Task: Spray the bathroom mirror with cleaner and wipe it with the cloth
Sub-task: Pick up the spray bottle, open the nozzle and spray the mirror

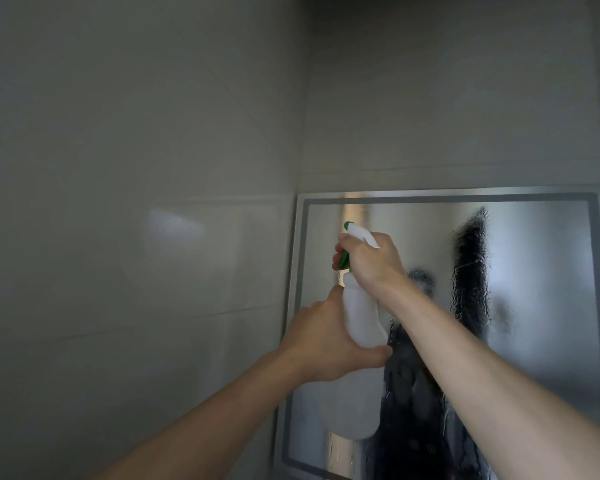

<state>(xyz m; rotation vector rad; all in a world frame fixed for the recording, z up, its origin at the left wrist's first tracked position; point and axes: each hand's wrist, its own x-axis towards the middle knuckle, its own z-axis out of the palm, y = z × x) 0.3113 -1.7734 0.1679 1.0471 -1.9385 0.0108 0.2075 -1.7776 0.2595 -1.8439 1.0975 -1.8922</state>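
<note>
Right hand (371,261) grips the spray bottle (361,320) at its trigger; left hand (323,344) clasps its body.

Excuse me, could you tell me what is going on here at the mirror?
A person is at the spraying step. The right hand grips the head of a white spray bottle, with fingers on its green trigger. The left hand holds the bottle's body from below. The bottle is held up in front of the left part of the mirror. The glass is already wet, with streaks running down it. No cloth is clearly in view.
</note>
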